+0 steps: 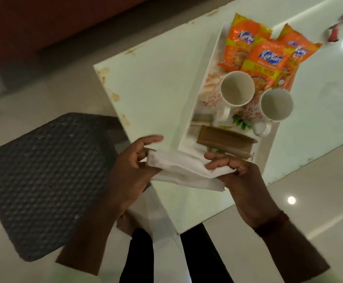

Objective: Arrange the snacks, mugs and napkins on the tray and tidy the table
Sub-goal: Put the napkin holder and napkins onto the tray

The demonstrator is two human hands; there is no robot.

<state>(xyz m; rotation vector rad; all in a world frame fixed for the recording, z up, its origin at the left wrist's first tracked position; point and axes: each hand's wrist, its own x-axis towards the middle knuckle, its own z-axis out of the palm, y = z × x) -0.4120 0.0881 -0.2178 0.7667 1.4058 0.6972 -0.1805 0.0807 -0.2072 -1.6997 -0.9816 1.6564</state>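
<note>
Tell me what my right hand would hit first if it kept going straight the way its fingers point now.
The right hand points left along the white napkin it grips, toward the left hand holding the other end. It would likely meet that left hand first, though depth is hard to judge from one view.

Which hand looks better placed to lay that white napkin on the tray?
Probably the right hand: it pinches the napkin right beside the tray's near end. The left hand holds the side away from it.

White tray [199, 111] holds three orange snack packets [266, 58], two empty floral mugs [237, 88] and brown folded napkins [225, 139] — a white napkin [185, 170] hangs just outside its near end.
</note>
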